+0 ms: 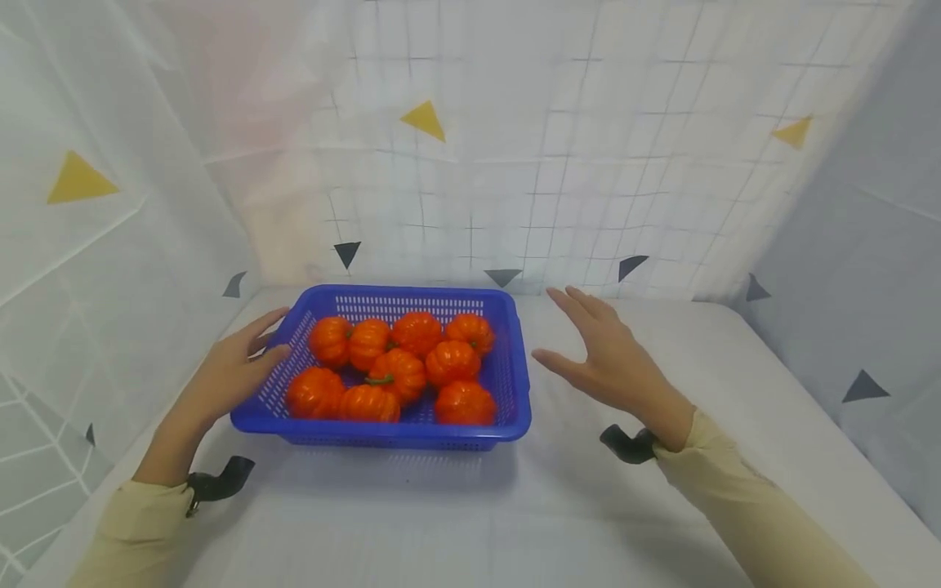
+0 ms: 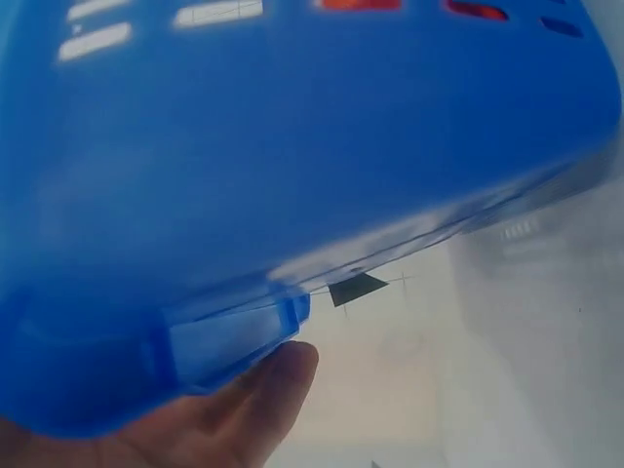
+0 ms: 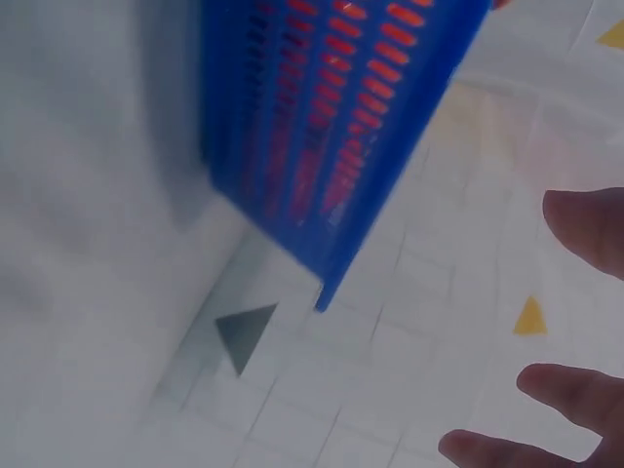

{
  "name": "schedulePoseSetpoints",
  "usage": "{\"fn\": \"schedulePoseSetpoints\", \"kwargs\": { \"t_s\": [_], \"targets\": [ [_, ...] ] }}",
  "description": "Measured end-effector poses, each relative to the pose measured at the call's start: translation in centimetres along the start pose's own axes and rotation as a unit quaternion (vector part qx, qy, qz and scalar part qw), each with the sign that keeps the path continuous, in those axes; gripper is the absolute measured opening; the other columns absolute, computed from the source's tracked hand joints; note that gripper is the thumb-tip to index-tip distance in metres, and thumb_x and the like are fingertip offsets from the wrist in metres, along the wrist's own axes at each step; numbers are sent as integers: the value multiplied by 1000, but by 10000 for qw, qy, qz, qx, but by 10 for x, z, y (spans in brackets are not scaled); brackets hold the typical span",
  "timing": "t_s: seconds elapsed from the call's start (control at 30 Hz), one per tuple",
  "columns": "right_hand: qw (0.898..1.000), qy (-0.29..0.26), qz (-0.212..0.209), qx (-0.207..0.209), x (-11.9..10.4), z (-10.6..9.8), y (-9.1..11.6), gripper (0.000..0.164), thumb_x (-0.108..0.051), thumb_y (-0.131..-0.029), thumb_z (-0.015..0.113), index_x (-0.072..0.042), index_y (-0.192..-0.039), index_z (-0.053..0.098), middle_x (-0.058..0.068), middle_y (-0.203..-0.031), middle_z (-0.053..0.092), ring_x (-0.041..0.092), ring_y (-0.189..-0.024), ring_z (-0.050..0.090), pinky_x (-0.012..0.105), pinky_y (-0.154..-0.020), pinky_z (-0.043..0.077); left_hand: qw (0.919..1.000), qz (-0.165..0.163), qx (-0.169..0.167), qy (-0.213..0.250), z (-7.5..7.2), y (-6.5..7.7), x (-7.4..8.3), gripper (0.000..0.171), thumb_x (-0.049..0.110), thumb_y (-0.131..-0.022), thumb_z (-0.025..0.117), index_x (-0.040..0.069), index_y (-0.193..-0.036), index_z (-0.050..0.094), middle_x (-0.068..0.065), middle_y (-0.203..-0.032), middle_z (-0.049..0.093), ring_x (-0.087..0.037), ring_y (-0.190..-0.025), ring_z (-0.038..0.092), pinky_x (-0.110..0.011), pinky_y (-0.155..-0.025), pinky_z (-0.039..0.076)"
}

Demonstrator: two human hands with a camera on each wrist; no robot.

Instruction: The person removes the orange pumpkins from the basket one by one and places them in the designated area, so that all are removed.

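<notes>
While cream-coloured fabric sleeves (image 1: 131,531) are framing the near side, black curved wrist fittings (image 1: 223,479) are jutting inward above a smooth, white-covered table (image 1: 382,523). Standing on it, left of centre, a rectangular blue plastic basket (image 1: 412,435) is showing slotted walls and a rolled, slick rim. At its left end the left hand (image 1: 234,369) is lying loosely curved and part-open, thumb overlapping the rim; whether skin is touching plastic, I cannot tell. The right hand (image 1: 606,351) is hovering apart from the right end, fingers spread, holding nothing. Inside, nine glossy, ribbed orange pumpkin-shaped pieces (image 1: 397,374) are lying loose, probably light, hard and prone to rolling. The basket is looking stiff but slightly flexible, so the turned-out rims at both short ends are offering the surest, most level hold. Beyond, a creased white grid-lined backdrop (image 1: 485,188) is hanging with yellow triangles (image 1: 426,121) and dark ones (image 1: 347,253).
</notes>
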State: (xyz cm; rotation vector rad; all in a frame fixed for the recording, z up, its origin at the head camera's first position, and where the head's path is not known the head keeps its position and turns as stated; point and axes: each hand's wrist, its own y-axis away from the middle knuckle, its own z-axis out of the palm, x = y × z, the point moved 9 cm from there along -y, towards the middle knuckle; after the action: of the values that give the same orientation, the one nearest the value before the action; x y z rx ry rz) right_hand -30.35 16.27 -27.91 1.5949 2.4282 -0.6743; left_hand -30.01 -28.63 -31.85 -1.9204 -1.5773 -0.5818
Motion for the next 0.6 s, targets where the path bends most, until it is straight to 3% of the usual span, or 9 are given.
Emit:
{"fn": "schedulePoseSetpoints", "kwargs": {
  "t_s": [0.2, 0.4, 0.6],
  "targets": [
    [9988, -307, -242, -298, -31, 6, -16, 88, -46, -94, 75, -18, -165, 31, 13, -167, 32, 40, -151, 29, 73, -111, 31, 9980, -262, 39, 567, 1, -2, -13, 65, 26, -109, 54, 10, -166, 27, -35, -159, 32, -62, -137, 39, -77, -100, 38],
    [9935, -676, -737, -540, -62, 14, -32, 84, -43, -93, 77, -15, -162, 38, 12, -161, 43, 36, -146, 39, 66, -112, 35, 9941, -419, -36, 997, 7, -4, -28, 62, 24, -110, 54, 13, -166, 28, -30, -165, 26, -61, -138, 37, -73, -102, 40],
    [9875, -938, -974, -813, -81, 25, -50, 74, -32, -92, 80, -10, -155, 49, 13, -151, 54, 36, -137, 49, 59, -111, 41, 9881, -439, 13, 1473, 10, -4, -38, 62, 27, -109, 55, 16, -165, 31, -19, -169, 23, -51, -150, 21, -76, -110, 26]
  ]
}}
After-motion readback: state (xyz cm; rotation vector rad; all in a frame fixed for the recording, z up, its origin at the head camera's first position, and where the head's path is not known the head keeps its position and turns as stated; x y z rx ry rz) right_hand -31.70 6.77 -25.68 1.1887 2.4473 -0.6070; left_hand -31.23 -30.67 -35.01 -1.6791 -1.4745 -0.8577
